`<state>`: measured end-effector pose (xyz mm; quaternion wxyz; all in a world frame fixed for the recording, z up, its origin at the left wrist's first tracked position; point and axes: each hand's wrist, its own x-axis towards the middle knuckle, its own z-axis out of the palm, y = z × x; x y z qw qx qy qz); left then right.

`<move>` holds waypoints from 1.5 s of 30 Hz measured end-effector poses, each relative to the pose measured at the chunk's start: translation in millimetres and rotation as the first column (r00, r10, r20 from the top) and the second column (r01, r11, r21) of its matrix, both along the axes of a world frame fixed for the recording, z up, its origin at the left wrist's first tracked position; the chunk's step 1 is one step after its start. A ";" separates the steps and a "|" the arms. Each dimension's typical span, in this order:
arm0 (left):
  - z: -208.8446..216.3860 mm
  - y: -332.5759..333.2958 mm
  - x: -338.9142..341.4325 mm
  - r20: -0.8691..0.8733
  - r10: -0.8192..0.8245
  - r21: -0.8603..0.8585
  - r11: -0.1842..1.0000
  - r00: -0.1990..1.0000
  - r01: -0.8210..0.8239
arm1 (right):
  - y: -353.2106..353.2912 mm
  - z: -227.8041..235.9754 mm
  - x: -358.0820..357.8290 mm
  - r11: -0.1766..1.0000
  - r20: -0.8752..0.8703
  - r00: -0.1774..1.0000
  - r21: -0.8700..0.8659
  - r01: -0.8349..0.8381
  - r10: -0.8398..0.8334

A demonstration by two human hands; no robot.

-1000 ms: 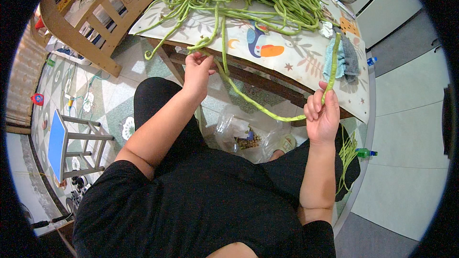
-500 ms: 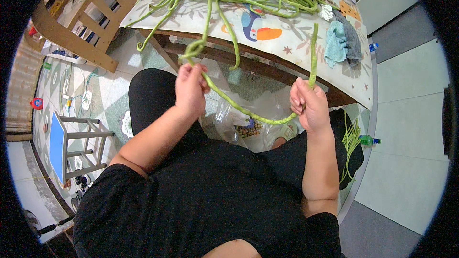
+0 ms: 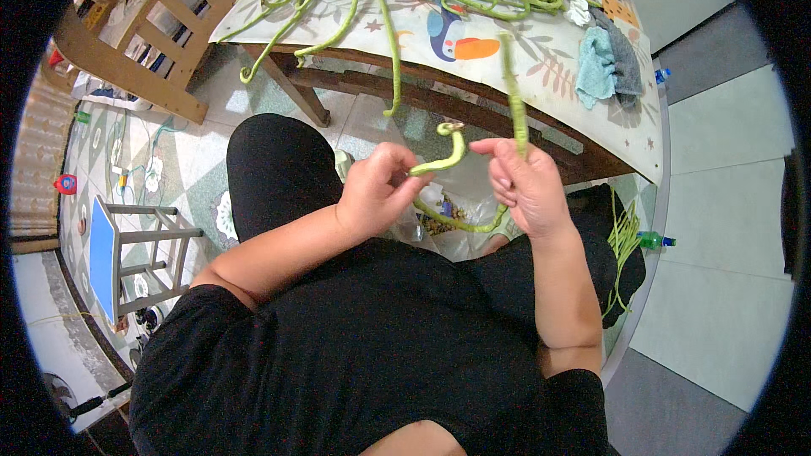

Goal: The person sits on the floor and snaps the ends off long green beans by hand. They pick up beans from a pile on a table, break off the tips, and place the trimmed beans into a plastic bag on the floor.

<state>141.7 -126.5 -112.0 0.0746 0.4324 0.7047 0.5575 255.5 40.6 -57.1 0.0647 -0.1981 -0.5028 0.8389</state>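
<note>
The left grip (image 3: 380, 190) pinches a long bean (image 3: 441, 164) near its curled end; the right grip (image 3: 530, 190) curls round it, the other end rising above. Between the grips it sags: tight bending could snap it, a slack pinch drop it.

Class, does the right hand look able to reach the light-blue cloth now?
Probably yes: nothing visible stands between the right hand and the light-blue cloth, though the hand holds a long bean.

A home; wooden slatted bed (image 3: 139, 76), blue-topped stool (image 3: 103, 257) show it.
</note>
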 end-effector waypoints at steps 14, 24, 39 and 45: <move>34.3 31.9 -11.4 0.027 -0.248 -0.127 0.960 0.968 0.250 | -9.0 -2.4 5.3 0.962 0.101 0.989 0.240 -0.128 0.107; 23.1 37.9 -1.1 0.458 -0.224 -0.004 0.967 0.861 0.253 | -3.5 -3.3 4.9 0.943 0.138 0.958 0.186 -0.276 0.253; 36.1 36.0 -13.2 0.877 -0.476 0.453 0.867 0.073 0.208 | 11.0 -6.0 7.8 0.957 0.109 0.970 0.169 -0.236 0.220; 29.2 32.2 -12.9 0.885 -0.312 0.178 0.913 0.347 0.367 | 20.2 -2.7 13.3 0.978 0.080 0.983 0.113 -0.176 0.168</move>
